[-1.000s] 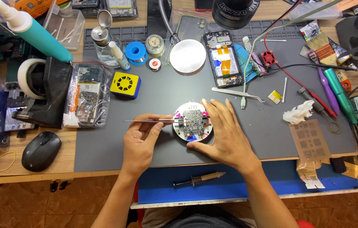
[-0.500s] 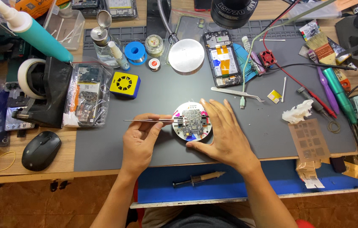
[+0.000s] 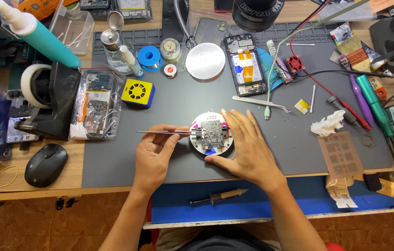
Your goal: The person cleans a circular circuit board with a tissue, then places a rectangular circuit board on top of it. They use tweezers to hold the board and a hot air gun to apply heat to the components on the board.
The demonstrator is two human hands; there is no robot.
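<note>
A small dark circuit board (image 3: 212,131) is clamped on a round white holder (image 3: 200,145) in the middle of the grey work mat (image 3: 178,104). My left hand (image 3: 156,153) pinches thin metal tweezers (image 3: 169,132); their tips touch the board's left edge. My right hand (image 3: 246,148) lies flat against the holder's right side, thumb along its front rim, fingers spread.
A second pair of tweezers (image 3: 259,103), an opened phone (image 3: 242,65) and a round metal disc (image 3: 205,62) lie beyond the holder. A yellow box (image 3: 138,92) and bagged board (image 3: 96,105) sit left. A syringe (image 3: 218,197) rests on the blue front shelf. A mouse (image 3: 46,164) lies far left.
Almost nothing moves; both hands keep their places at the holder, with the tweezers still at the board's left edge.
</note>
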